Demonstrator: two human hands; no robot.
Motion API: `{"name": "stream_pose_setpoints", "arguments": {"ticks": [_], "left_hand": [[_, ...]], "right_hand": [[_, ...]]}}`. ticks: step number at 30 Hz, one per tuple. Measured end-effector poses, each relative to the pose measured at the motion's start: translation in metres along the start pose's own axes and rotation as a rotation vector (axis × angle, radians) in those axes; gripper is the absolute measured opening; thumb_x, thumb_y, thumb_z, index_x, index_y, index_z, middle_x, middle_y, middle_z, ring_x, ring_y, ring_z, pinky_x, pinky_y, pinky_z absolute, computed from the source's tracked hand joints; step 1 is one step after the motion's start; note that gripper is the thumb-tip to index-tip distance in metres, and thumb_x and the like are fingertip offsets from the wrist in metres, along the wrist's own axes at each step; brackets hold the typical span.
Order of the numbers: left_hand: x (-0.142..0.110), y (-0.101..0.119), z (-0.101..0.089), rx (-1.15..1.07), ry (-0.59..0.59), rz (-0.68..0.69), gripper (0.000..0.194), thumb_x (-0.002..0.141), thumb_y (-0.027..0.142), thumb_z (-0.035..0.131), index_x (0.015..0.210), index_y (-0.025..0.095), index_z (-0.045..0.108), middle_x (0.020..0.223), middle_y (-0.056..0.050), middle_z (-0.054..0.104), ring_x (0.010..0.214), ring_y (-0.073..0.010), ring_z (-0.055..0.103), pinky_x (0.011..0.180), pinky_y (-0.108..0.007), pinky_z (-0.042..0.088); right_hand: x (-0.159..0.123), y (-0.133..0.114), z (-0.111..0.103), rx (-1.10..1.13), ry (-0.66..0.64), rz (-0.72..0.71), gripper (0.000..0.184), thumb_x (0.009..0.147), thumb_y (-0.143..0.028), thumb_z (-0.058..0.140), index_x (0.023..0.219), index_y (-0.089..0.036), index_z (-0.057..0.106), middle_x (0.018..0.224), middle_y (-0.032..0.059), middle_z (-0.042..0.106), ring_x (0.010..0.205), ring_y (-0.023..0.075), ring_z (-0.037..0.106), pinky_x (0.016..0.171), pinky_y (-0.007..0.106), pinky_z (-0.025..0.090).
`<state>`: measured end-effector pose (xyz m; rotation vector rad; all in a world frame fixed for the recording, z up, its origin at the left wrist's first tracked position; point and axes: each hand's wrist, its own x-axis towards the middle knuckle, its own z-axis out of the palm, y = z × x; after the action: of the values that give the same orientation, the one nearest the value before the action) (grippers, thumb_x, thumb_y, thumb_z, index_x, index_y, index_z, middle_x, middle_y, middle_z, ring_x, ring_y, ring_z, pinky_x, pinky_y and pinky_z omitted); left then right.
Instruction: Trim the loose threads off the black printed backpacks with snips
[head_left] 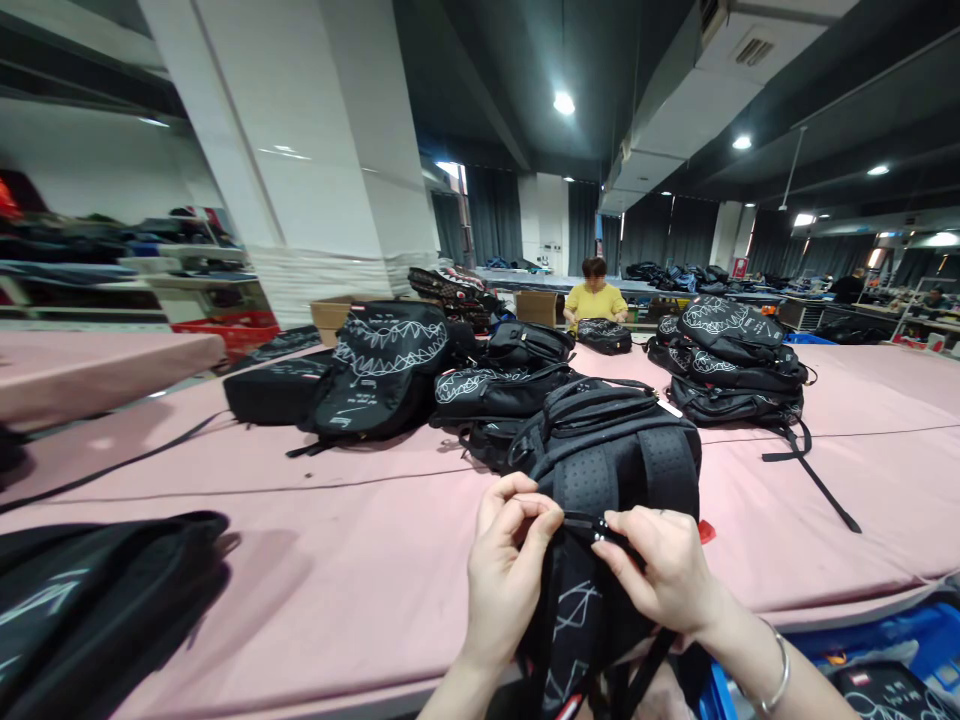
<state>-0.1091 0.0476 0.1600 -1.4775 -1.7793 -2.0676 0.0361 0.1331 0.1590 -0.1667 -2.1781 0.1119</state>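
Observation:
A black backpack (607, 418) lies in front of me at the table's near edge, its padded shoulder straps facing up. My left hand (504, 560) pinches a thin black strap (579, 521) on the near side of it, thumb against fingertips. From the other side, my right hand (666, 565) pinches the same strap, where small shiny white spots show by the fingertips. What exactly sits between those fingers is too small to tell. Below the hands hangs a black panel (576, 610) with white line drawing.
Pink cloth covers the long table (360, 560). A printed backpack (386, 370) stands left of centre; stacked backpacks (735, 370) lie at right. Another dark bag (97, 610) is near left. Across the table, a person in yellow (595, 300) handles a bag. A blue crate (885, 640) stands below right.

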Motion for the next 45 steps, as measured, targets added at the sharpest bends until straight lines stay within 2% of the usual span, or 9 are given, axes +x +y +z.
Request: {"name": "stream_pose_setpoints", "arguments": {"ticks": [7, 10, 14, 19, 23, 30, 38, 42, 45], "left_hand": [[-0.004, -0.007, -0.008, -0.111, -0.044, -0.016, 0.039, 0.091, 0.040, 0.034, 0.064, 0.018, 0.051, 0.091, -0.006, 0.048, 0.090, -0.0183, 0.049, 0.081, -0.030, 0.044], [-0.020, -0.013, 0.000, 0.155, -0.135, 0.202, 0.050, 0.086, 0.057, 0.036, 0.104, 0.015, 0.055, 0.122, -0.015, 0.042, 0.113, -0.0288, 0.042, 0.095, -0.044, 0.038], [-0.046, -0.026, 0.028, 0.688, -0.117, 0.415, 0.101, 0.071, 0.051, 0.064, 0.142, 0.007, 0.008, 0.142, -0.026, 0.017, 0.129, -0.0398, 0.022, 0.099, -0.053, 0.030], [-0.054, -0.031, 0.043, 0.835, 0.018, 0.368, 0.074, 0.083, 0.018, 0.049, 0.143, 0.009, 0.006, 0.144, -0.022, 0.018, 0.129, -0.0364, 0.023, 0.099, -0.050, 0.033], [-0.055, -0.032, 0.040, 0.829, 0.043, 0.339, 0.084, 0.080, 0.036, 0.057, 0.143, 0.009, 0.007, 0.142, -0.024, 0.023, 0.122, -0.0389, 0.032, 0.094, -0.051, 0.036], [-0.060, -0.062, 0.044, 0.938, 0.153, 0.224, 0.081, 0.080, 0.021, 0.055, 0.143, 0.010, 0.006, 0.135, -0.026, 0.029, 0.109, -0.0385, 0.045, 0.084, -0.049, 0.044], [-0.115, -0.106, -0.006, 0.522, -0.070, 0.036, 0.064, 0.084, 0.012, 0.038, 0.143, 0.019, 0.015, 0.140, -0.015, 0.033, 0.125, -0.0303, 0.037, 0.098, -0.049, 0.038], [-0.130, -0.091, -0.055, -0.114, -0.426, -0.397, 0.044, 0.086, 0.029, 0.049, 0.129, 0.022, 0.048, 0.129, -0.010, 0.049, 0.119, -0.0295, 0.045, 0.102, -0.044, 0.035], [-0.110, -0.062, -0.085, -0.656, -0.376, -0.784, 0.038, 0.082, 0.042, 0.054, 0.112, 0.018, 0.061, 0.110, -0.015, 0.063, 0.091, -0.0354, 0.062, 0.079, -0.049, 0.052]], "right_hand": [[-0.007, 0.006, 0.002, 0.146, 0.137, 0.131, 0.008, 0.087, -0.025, 0.051, 0.090, -0.018, 0.055, 0.072, 0.0020, 0.061, 0.058, 0.0123, 0.057, 0.053, 0.022, 0.043], [-0.020, 0.022, 0.006, 0.142, 0.302, 0.281, 0.014, 0.088, -0.027, 0.050, 0.098, -0.018, 0.051, 0.077, 0.0028, 0.060, 0.063, 0.0136, 0.058, 0.055, 0.023, 0.047], [-0.016, 0.046, 0.006, 0.047, 0.431, 0.340, 0.021, 0.089, -0.024, 0.044, 0.108, -0.018, 0.047, 0.090, 0.0073, 0.059, 0.079, 0.0178, 0.060, 0.069, 0.030, 0.050], [0.028, 0.058, -0.008, -0.008, 0.078, 0.133, 0.046, 0.072, -0.002, 0.047, 0.113, -0.022, 0.054, 0.104, 0.0060, 0.056, 0.087, 0.0163, 0.059, 0.073, 0.025, 0.049], [0.065, 0.062, -0.009, -0.004, -0.218, -0.046, 0.064, 0.062, 0.004, 0.042, 0.115, -0.028, 0.057, 0.130, -0.0009, 0.047, 0.104, 0.0146, 0.055, 0.079, 0.022, 0.048], [0.104, 0.087, 0.012, 0.126, -0.388, -0.158, 0.059, 0.068, 0.005, 0.045, 0.116, -0.027, 0.058, 0.127, -0.0035, 0.053, 0.111, 0.0136, 0.052, 0.091, 0.024, 0.043], [0.122, 0.108, 0.033, 0.124, -0.376, -0.197, 0.043, 0.076, -0.009, 0.063, 0.116, -0.025, 0.059, 0.125, 0.0014, 0.055, 0.112, 0.0169, 0.052, 0.092, 0.027, 0.043], [0.133, 0.108, 0.042, 0.194, -0.412, -0.229, 0.036, 0.078, -0.007, 0.060, 0.111, -0.021, 0.062, 0.119, 0.0051, 0.059, 0.109, 0.0177, 0.054, 0.089, 0.028, 0.043], [0.141, 0.108, 0.045, 0.384, -0.426, -0.142, 0.028, 0.078, -0.007, 0.058, 0.103, -0.017, 0.066, 0.108, 0.0061, 0.064, 0.101, 0.0161, 0.058, 0.088, 0.027, 0.044]]}}
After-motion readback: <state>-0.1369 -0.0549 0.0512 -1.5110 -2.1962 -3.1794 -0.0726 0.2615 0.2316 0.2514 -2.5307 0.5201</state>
